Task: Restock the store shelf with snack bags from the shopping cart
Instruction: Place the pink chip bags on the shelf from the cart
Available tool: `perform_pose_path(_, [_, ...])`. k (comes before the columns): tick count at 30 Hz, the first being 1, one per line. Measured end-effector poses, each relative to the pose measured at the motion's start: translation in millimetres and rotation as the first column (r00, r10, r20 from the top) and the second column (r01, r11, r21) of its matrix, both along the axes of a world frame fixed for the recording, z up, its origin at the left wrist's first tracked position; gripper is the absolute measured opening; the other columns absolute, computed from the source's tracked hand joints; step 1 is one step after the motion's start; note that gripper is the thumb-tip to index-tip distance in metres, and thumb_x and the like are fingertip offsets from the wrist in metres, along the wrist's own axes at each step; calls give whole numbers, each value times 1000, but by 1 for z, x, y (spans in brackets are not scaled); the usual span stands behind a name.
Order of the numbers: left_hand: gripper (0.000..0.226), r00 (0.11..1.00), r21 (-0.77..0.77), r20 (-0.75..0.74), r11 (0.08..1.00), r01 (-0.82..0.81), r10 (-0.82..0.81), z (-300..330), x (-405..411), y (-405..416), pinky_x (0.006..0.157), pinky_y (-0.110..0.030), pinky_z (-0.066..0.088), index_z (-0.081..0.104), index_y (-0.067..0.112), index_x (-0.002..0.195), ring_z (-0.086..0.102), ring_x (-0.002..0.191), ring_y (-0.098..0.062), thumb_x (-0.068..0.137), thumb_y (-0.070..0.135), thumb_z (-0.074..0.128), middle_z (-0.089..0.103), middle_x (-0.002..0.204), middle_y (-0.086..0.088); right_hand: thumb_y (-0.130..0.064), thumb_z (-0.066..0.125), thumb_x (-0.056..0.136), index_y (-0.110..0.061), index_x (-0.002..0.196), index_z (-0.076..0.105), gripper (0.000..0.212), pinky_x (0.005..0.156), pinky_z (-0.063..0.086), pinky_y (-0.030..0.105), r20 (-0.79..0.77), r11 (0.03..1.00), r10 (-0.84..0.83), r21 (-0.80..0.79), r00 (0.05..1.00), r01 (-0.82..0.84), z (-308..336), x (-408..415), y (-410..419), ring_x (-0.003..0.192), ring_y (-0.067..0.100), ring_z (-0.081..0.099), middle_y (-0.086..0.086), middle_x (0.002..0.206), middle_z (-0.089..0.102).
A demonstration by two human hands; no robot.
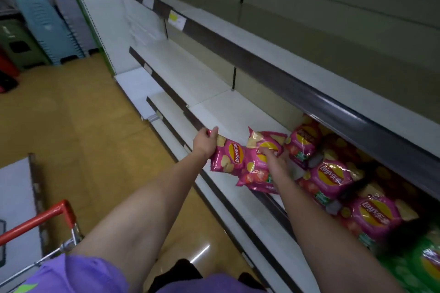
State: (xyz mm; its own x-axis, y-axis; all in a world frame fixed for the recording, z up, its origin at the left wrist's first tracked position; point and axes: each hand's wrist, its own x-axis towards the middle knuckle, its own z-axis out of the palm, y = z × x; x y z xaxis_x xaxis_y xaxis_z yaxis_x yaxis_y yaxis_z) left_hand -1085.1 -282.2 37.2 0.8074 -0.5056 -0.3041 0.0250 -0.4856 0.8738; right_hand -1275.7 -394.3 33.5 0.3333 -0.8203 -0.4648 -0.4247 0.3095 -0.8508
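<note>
Along the front edge of the white middle shelf point(221, 112), two glossy pink crisp bags are being brought in at once, one in each hand. The left hand point(205, 142) is gripping the left pink bag point(228, 156) by its upper corner, fingers point(213, 131) curled over the seam, so that the bag is hanging down and to the right of the fingers, its long axis slanting along the shelf lip and its body hovering just outside it. The right hand point(273, 156) is reaching further in and pinching the second pink bag point(260, 162) near its middle; this one is lying tilted, its top pointing into the shelf, its lower end overhanging the lip. Beside it on the right, a row of stocked pink bags point(331, 177) is already lying on the same shelf, so the right hand is judged nearer to the open spot. Behind the left arm, the red-handled wire shopping cart point(38, 220) is standing well apart from both bags.
</note>
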Motion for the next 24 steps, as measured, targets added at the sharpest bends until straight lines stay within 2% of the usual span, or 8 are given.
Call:
perform_pose_path(2, [38, 998, -41, -62, 999, 8, -11, 2, 0, -11, 85, -49, 59, 48, 14, 116, 67, 100, -33, 102, 50, 46, 63, 114, -11, -38, 67, 90, -27, 155, 21, 81, 84, 48, 42, -25, 999, -31, 13, 999, 32, -5, -4, -8, 99, 32, 54, 16, 138, 49])
perform_pose_path(4, [34, 992, -70, -119, 997, 22, -30, 1, 2, -24, 80, -48, 60, 45, 18, 113, 68, 99, -33, 102, 50, 46, 64, 115, -13, -47, 74, 79, -35, 152, 25, 90, 94, 50, 49, -55, 997, -73, 5, 996, 73, -8, -6, -12, 108, 35, 53, 12, 134, 47])
perform_pose_path(7, [37, 978, -108, -189, 992, 65, -84, 4, 2, -46, 69, -41, 58, 46, 16, 121, 67, 100, -32, 104, 49, 44, 63, 119, -15, -74, 81, 42, -43, 150, 28, 124, 103, 46, 59, -42, 995, -100, -21, 994, 99, -37, -10, -36, 128, 40, 49, 11, 146, 46])
perform_pose_path(9, [44, 965, -134, -224, 985, 109, -137, 6, 1, -61, 66, -40, 58, 44, 14, 132, 67, 101, -33, 104, 49, 42, 62, 121, -16, -68, 85, 54, -30, 155, 26, 123, 109, 41, 58, 42, 985, -166, -30, 985, 168, -33, -13, -38, 136, 38, 46, 10, 152, 45])
perform_pose_path(12, [36, 940, -143, -237, 966, 215, -244, 5, 2, -86, 67, -42, 58, 41, 19, 126, 65, 106, -35, 106, 48, 39, 60, 122, -15, -58, 85, 67, -23, 160, 10, 125, 116, 35, 55, 60, 963, -264, -49, 963, 267, -13, -12, -35, 145, 35, 35, 10, 161, 31])
perform_pose_path(15, [44, 919, -115, -222, 944, 309, -327, 0, 4, -107, 80, -50, 60, 47, 14, 131, 65, 106, -35, 105, 49, 40, 62, 125, -16, -53, 83, 74, -23, 161, 4, 122, 117, 35, 49, -68, 988, -154, -23, 986, 153, -18, -15, -36, 145, 34, 35, 9, 161, 31])
perform_pose_path(18, [50, 905, -118, -221, 931, 346, -364, -5, 8, -127, 88, -54, 58, 47, 14, 137, 66, 105, -35, 104, 51, 42, 63, 124, -15, -56, 80, 76, -22, 161, 5, 118, 117, 35, 49, -205, 988, -154, -25, 967, 152, -29, -19, -36, 145, 34, 35, 9, 161, 32])
perform_pose_path(24, [39, 866, -102, -100, 871, 481, -490, -7, 23, -156, 85, -53, 59, 57, 13, 112, 67, 100, -36, 103, 50, 45, 67, 114, -15, -43, 74, 88, -6, 157, 17, 97, 105, 44, 41, -217, 902, -386, -294, 897, 317, -25, -9, -43, 132, 37, 50, 15, 148, 49])
